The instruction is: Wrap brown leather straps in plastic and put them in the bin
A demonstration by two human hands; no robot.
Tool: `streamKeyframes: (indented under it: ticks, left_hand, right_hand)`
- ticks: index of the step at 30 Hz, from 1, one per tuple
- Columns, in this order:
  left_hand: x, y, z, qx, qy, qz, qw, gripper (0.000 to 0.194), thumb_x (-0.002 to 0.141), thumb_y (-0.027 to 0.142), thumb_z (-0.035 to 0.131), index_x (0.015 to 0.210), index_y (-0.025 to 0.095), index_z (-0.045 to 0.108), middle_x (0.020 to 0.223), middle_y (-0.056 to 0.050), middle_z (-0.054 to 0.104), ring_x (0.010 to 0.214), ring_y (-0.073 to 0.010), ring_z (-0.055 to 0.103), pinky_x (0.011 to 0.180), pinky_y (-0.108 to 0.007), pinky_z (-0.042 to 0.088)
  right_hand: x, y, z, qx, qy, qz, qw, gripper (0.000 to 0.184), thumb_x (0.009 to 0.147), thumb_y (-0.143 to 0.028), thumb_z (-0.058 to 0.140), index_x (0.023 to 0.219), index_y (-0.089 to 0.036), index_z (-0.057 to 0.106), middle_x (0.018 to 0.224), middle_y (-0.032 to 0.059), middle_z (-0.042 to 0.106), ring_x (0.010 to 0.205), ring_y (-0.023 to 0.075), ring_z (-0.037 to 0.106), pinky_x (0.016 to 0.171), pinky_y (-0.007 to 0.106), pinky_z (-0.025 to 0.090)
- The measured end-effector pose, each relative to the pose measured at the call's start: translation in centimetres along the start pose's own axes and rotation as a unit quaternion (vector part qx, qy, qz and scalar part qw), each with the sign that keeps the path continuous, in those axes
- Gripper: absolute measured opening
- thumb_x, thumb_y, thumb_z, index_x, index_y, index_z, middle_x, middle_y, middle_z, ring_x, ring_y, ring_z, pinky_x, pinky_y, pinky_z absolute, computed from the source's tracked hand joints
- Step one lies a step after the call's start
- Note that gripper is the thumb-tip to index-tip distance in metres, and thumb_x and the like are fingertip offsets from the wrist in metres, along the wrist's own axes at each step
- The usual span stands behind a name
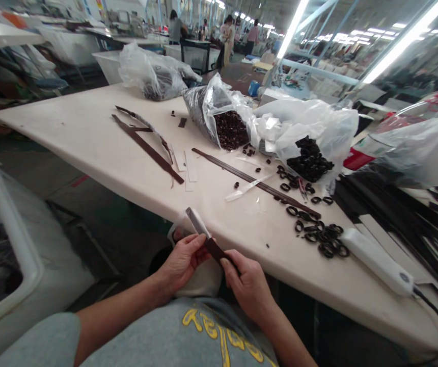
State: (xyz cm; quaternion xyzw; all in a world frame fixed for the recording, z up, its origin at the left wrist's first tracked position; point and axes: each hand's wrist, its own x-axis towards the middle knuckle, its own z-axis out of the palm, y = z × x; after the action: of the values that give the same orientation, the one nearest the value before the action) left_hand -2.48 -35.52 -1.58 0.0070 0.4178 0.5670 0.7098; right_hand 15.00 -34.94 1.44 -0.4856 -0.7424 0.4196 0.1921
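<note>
Just over the table's front edge, both hands hold a dark brown strap that slants up to the left. A pale, shiny strip, perhaps clear plastic, covers or extends its far end. My left hand pinches the strap where the pale strip meets the brown part. My right hand is closed around the lower part, thumb on top; the strap's lower end is hidden. On the table ahead lie another long brown strap and a loose clear plastic strip.
Black loops lie at the right beside a white corded handheld device. Plastic bags hold small brown pieces and black loops. Further brown straps lie left. A white bin stands left; people are far back.
</note>
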Motion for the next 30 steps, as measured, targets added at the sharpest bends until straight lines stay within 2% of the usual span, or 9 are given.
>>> streamKeyframes:
  ticks: [2, 5, 8, 11, 16, 20, 22, 26, 30]
  left_hand:
    - [0.1, 0.5, -0.2, 0.011, -0.007, 0.021, 1.000, 0.014, 0.073, 0.018, 0.083, 0.079, 0.010, 0.073, 0.081, -0.007, 0.076, 0.072, -0.0139, 0.070, 0.069, -0.022, 0.059]
    - [0.4, 2.0, -0.9, 0.006, 0.003, 0.057, 0.998, 0.014, 0.075, 0.021, 0.082, 0.080, 0.010, 0.074, 0.081, -0.007, 0.076, 0.072, -0.0142, 0.070, 0.069, -0.022, 0.058]
    - [0.6, 2.6, -2.0, -0.007, 0.042, 0.065, 0.997, 0.009, 0.078, 0.019, 0.078, 0.081, 0.011, 0.074, 0.080, -0.006, 0.076, 0.070, -0.0131, 0.070, 0.065, -0.021, 0.057]
    - [0.2, 1.4, -2.8, 0.017, 0.044, 0.020, 0.999, 0.011, 0.077, 0.018, 0.079, 0.083, 0.010, 0.074, 0.081, -0.007, 0.076, 0.068, -0.0128, 0.069, 0.063, -0.021, 0.056]
    - [-1.1, -0.6, -2.6, 0.036, -0.024, -0.040, 0.998, 0.022, 0.077, 0.027, 0.081, 0.085, 0.007, 0.074, 0.082, -0.011, 0.076, 0.077, -0.0173, 0.071, 0.072, -0.025, 0.057]
    - [-1.0, 0.2, -2.5, -0.018, 0.056, -0.003, 0.998, 0.006, 0.081, 0.016, 0.075, 0.081, 0.011, 0.071, 0.077, -0.005, 0.075, 0.064, -0.0122, 0.068, 0.061, -0.021, 0.056]
    - [-1.0, 0.4, -2.8, -0.035, 0.086, -0.028, 0.995, 0.006, 0.085, 0.014, 0.069, 0.080, 0.012, 0.070, 0.073, -0.004, 0.074, 0.060, -0.0117, 0.068, 0.057, -0.021, 0.055]
    - [-1.2, -0.3, -3.2, -0.053, 0.082, -0.121, 0.988, 0.012, 0.091, 0.016, 0.062, 0.084, 0.011, 0.070, 0.073, -0.008, 0.074, 0.060, -0.0137, 0.070, 0.056, -0.022, 0.056]
    - [-1.7, -1.7, -2.9, -0.038, 0.061, -0.164, 0.984, 0.006, 0.086, 0.017, 0.069, 0.087, 0.011, 0.071, 0.077, -0.008, 0.075, 0.064, -0.0148, 0.071, 0.057, -0.022, 0.055]
  right_hand:
    - [0.5, -0.1, -0.2, 0.045, -0.027, 0.015, 0.999, 0.029, 0.099, -0.037, 0.043, 0.100, -0.019, 0.065, 0.061, -0.0013, 0.058, 0.054, 0.0139, 0.054, 0.053, 0.023, 0.039]
    - [-0.4, 0.5, -1.0, 0.109, -0.099, 0.053, 0.988, 0.023, 0.097, -0.037, 0.048, 0.103, -0.019, 0.062, 0.069, -0.0013, 0.062, 0.057, 0.0132, 0.058, 0.054, 0.022, 0.043]
    - [-2.0, 1.4, -1.4, 0.131, -0.136, 0.105, 0.976, 0.030, 0.099, -0.042, 0.044, 0.085, -0.018, 0.058, 0.061, -0.0022, 0.059, 0.050, 0.0119, 0.054, 0.050, 0.021, 0.042]
    - [-2.6, 1.6, -1.2, 0.106, -0.119, 0.133, 0.978, 0.037, 0.099, -0.043, 0.041, 0.073, -0.020, 0.053, 0.052, -0.0042, 0.054, 0.041, 0.0097, 0.046, 0.043, 0.020, 0.035]
    - [-0.9, 0.4, -0.1, 0.094, -0.096, 0.094, 0.986, 0.033, 0.098, -0.038, 0.044, 0.072, -0.020, 0.053, 0.052, -0.0045, 0.054, 0.041, 0.0094, 0.046, 0.044, 0.019, 0.036]
    - [-0.8, 0.6, -0.1, 0.119, -0.081, 0.106, 0.984, 0.034, 0.097, -0.045, 0.045, 0.077, -0.020, 0.056, 0.058, -0.0032, 0.058, 0.045, 0.0104, 0.051, 0.045, 0.020, 0.039]
    - [-1.2, 0.9, -0.6, 0.097, -0.064, 0.111, 0.987, 0.037, 0.096, -0.048, 0.046, 0.074, -0.020, 0.056, 0.059, -0.0021, 0.059, 0.046, 0.0108, 0.051, 0.045, 0.021, 0.038]
    - [-2.1, 0.6, -2.1, -0.030, -0.045, 0.084, 0.995, 0.042, 0.094, -0.043, 0.046, 0.059, -0.021, 0.045, 0.051, -0.0025, 0.047, 0.046, 0.0107, 0.039, 0.043, 0.023, 0.027]
    - [-1.6, -0.4, -2.3, -0.109, -0.053, 0.057, 0.991, 0.042, 0.091, -0.039, 0.046, 0.055, -0.021, 0.037, 0.048, -0.0030, 0.039, 0.046, 0.0105, 0.033, 0.045, 0.025, 0.021]
